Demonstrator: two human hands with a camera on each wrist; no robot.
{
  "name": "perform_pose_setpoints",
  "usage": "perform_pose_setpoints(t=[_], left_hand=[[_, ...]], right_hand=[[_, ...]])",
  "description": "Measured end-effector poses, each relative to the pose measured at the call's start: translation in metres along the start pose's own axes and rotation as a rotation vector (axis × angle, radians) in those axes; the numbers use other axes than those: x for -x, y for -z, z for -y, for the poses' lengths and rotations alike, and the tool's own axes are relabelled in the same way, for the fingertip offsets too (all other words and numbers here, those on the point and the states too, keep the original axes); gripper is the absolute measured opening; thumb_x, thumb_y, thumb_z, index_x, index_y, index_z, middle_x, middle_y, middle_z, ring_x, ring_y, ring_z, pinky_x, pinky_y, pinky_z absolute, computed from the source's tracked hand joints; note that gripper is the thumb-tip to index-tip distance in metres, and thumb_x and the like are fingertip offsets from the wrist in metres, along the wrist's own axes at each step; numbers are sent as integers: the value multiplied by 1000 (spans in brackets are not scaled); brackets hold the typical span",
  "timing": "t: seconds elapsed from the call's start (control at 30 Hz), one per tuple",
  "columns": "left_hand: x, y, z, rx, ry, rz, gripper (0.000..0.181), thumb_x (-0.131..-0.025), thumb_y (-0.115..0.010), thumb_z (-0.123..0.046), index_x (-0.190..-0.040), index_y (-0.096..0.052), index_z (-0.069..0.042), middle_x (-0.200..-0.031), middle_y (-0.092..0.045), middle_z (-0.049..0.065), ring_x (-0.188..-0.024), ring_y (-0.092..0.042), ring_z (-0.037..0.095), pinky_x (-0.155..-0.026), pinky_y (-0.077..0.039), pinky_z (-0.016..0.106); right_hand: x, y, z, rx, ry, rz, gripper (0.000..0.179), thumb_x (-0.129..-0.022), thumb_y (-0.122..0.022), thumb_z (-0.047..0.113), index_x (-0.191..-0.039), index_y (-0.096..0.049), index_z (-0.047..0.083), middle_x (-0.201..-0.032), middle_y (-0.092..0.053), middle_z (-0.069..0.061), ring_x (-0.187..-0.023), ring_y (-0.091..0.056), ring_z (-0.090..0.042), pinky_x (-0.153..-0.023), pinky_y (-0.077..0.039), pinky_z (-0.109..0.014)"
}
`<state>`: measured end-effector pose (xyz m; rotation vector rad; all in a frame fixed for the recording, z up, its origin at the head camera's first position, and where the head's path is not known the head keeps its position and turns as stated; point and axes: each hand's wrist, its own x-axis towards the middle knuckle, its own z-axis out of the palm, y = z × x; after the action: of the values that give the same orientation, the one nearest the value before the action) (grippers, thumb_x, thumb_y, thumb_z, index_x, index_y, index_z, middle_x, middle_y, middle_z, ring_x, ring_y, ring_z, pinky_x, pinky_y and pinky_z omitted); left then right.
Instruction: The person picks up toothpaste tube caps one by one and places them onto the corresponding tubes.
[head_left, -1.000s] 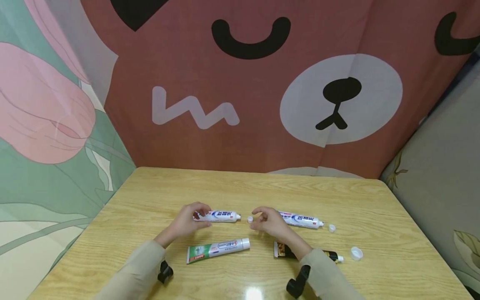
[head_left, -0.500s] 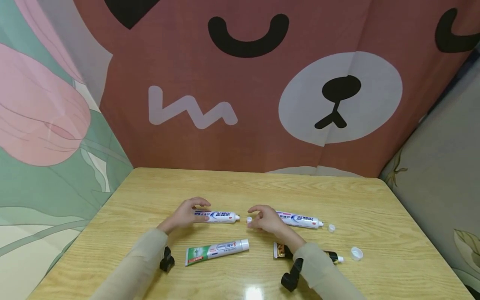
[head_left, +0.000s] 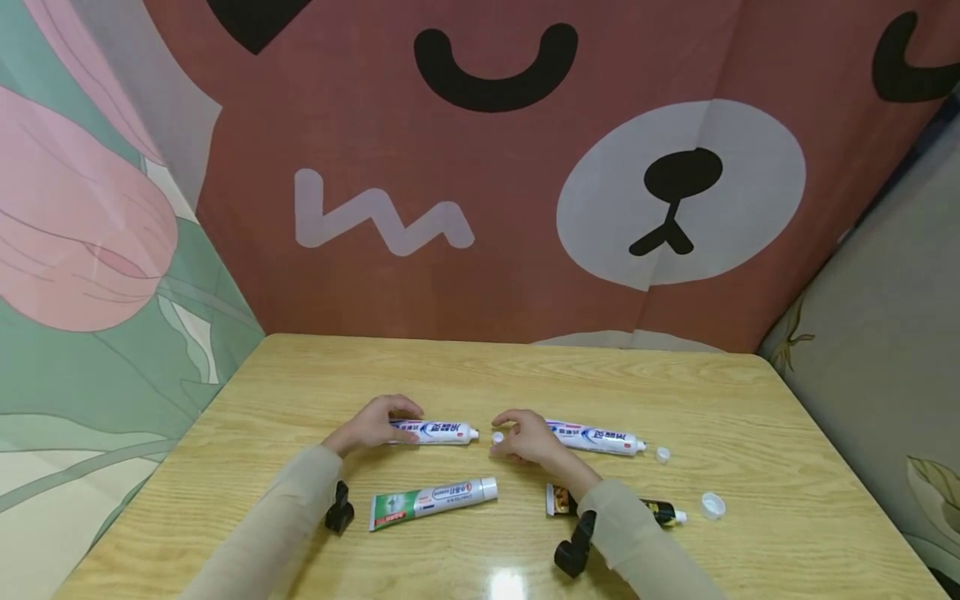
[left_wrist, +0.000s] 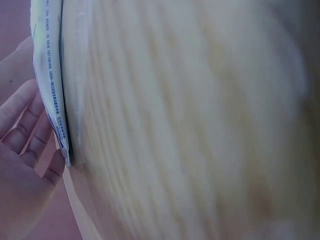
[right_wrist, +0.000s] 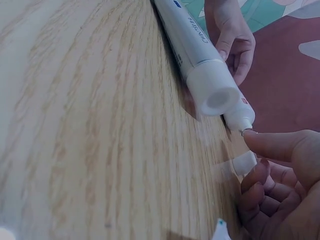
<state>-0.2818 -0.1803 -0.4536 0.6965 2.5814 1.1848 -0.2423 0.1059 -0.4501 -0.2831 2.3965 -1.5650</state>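
Note:
On the far part of the table lies a white-and-blue toothpaste tube (head_left: 442, 432), its cap off and nozzle toward the right. My left hand (head_left: 373, 423) holds its tail end, thumb on the near side and fingers behind; the left wrist view shows fingers (left_wrist: 27, 125) along the tube (left_wrist: 49, 80). A small white cap (head_left: 498, 437) stands just beyond the nozzle. My right hand (head_left: 527, 437) is around that cap, thumb and index finger spread. In the right wrist view the cap (right_wrist: 244, 163) sits on the table beside the index finger, with a gap below the thumb.
A second white-and-blue tube (head_left: 600, 439) lies uncapped behind my right hand, a small cap (head_left: 662, 455) near its nozzle. A green-and-silver capped tube (head_left: 435, 502) lies nearer. A black tube (head_left: 663, 512), partly under my right forearm, has a larger white cap (head_left: 713, 506) beside it.
My left hand has come down onto the tube's tail, its thumb now against the near side. My right hand has shifted slightly left, closer around the small cap.

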Motion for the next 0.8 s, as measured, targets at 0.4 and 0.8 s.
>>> perform_pose_setpoints(t=[0.4,0.8], left_hand=[[-4,-4,0,-102,1,1,36,-68,-80,-15,-99,-65,-4,-95,-61,2,-89,-55,17,-83,-44,38],[-5,-5,-4,-105,-13,59,27,-69,-79,-12,-89,-60,-9,-86,-58,-2,-81,-52,13,-77,-43,32]], right_hand=[[-3,-4,1,157,21,-50,30,-70,-76,4,-97,-65,1,-50,-45,1,-41,-39,-8,-41,-33,-22],[-1,-5,0,216,60,-74,18,-73,-74,7,-89,-67,3,-50,-46,2,-42,-39,-8,-41,-34,-23]])
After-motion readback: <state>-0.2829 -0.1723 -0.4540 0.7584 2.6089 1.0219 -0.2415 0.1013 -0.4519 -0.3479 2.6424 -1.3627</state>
